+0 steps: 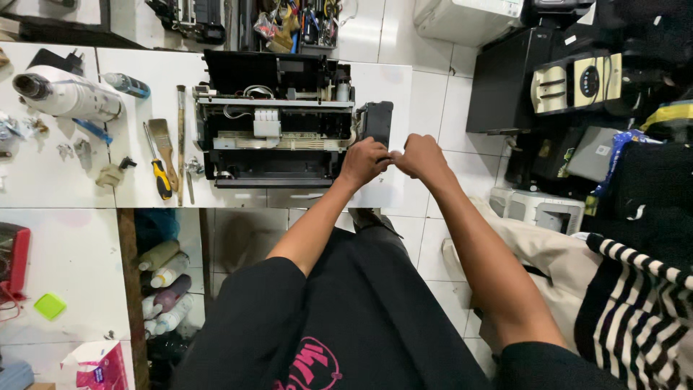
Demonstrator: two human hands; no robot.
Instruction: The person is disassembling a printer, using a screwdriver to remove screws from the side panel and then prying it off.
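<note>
The opened black inkjet printer (278, 123), stripped of its cover, lies on the white table (375, 79), while a small dark part at its right end is pinched by the left hand (367, 160) and right hand (421, 155), disassembly seemingly midway.

One head-worn camera, looking steeply down past the wearer's own forearms and dark lap, close to the white table (375, 79) edge, opened printer (274, 123) in the upper middle, tiled floor and stacked machines off to the right, no second view
</note>
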